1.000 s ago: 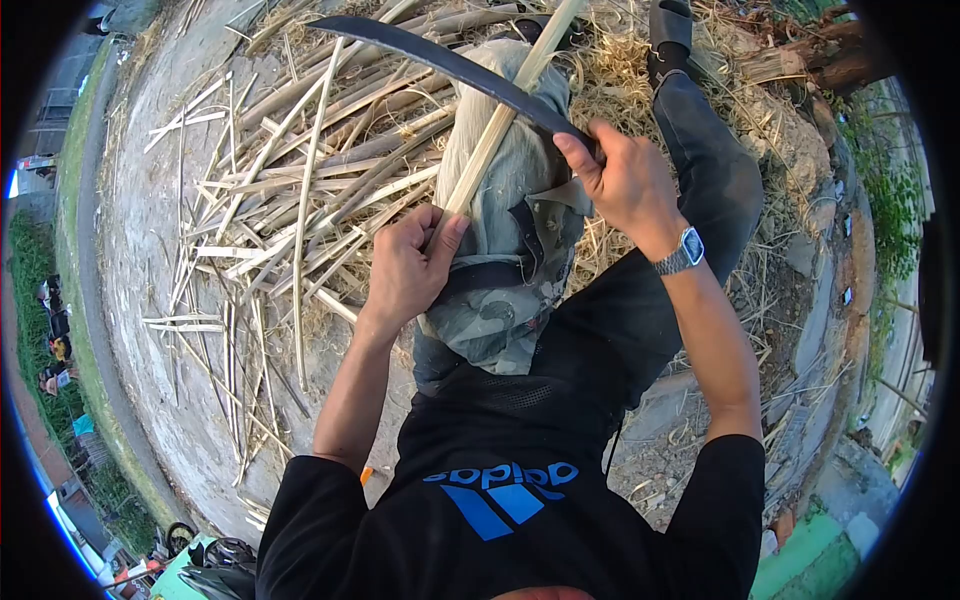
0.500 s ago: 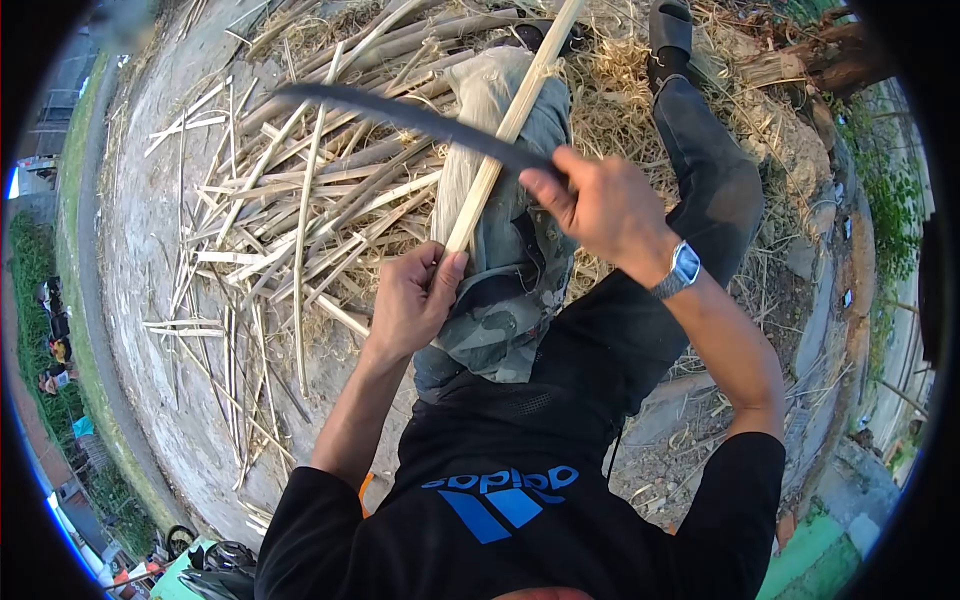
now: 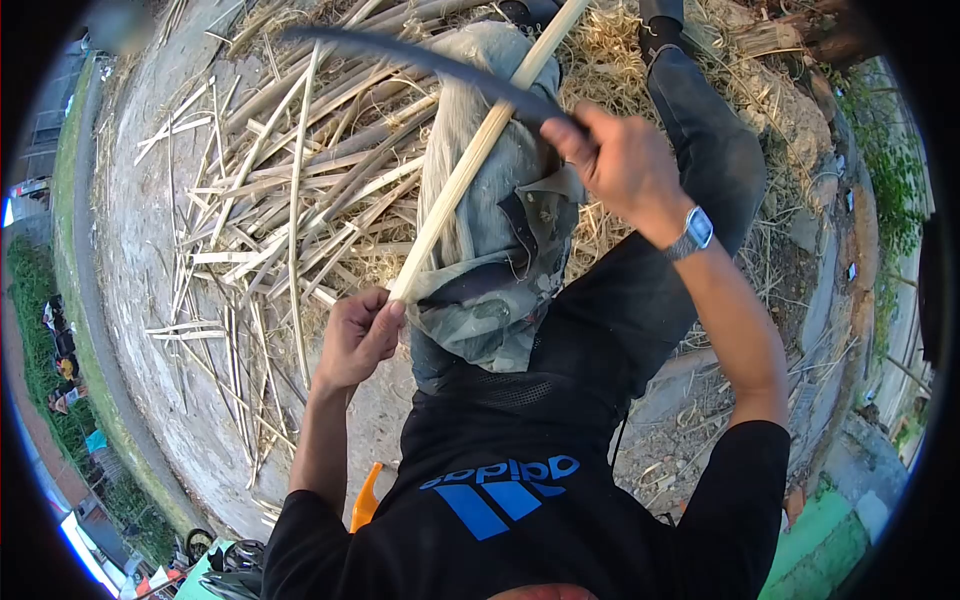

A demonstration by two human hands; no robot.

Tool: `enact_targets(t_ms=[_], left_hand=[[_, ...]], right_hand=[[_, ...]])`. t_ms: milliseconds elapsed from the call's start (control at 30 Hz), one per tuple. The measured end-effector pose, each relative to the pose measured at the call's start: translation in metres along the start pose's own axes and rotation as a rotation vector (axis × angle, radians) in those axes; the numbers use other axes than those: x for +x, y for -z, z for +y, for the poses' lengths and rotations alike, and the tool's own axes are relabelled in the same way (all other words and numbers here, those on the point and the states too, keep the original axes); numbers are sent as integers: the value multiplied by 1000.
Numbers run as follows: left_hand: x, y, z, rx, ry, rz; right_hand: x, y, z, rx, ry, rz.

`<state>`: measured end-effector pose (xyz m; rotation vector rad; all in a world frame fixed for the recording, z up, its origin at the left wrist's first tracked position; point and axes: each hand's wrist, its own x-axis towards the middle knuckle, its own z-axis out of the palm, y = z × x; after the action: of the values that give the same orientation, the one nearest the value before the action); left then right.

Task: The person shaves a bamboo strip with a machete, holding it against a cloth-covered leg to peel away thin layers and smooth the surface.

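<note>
My left hand (image 3: pixel 362 338) pinches the near end of a long pale wooden strip (image 3: pixel 452 192). The strip slants up and away across a worn cloth (image 3: pixel 497 215) that covers my left thigh. In my right hand (image 3: pixel 622 165), which has a watch (image 3: pixel 693 232) at its wrist, is the handle of a long, dark, curved blade (image 3: pixel 420 62). The blade lies crosswise over the strip, its tip pointing to the upper left. Fingers of my right hand wrap around the handle and hide most of it.
Cut strips and split stalks (image 3: pixel 300 180) lie heaped on the ground left of my leg. Curly shavings (image 3: pixel 605 75) gather between my legs. An orange object (image 3: pixel 366 498) sits by my left side. A rough log (image 3: pixel 800 45) is at the upper right.
My left hand has moved down and left, drawing the strip toward me under the blade. My right hand and the blade have shifted slightly right and away from me.
</note>
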<state>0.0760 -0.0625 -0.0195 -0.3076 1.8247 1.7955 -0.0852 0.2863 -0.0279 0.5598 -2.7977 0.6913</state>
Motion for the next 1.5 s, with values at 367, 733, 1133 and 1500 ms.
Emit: enact_targets(t_ms=[367, 733, 1133, 1500], left_hand=[[-7, 11, 8, 711, -240, 320], [18, 32, 45, 963, -372, 354], [-65, 131, -14, 1047, -247, 513], [1, 141, -20, 1008, -480, 472]], right_hand=[[23, 61, 39, 847, -529, 277], [-15, 23, 14, 659, -584, 115], [0, 35, 49, 422, -640, 195], [-8, 23, 33, 363, -488, 93]])
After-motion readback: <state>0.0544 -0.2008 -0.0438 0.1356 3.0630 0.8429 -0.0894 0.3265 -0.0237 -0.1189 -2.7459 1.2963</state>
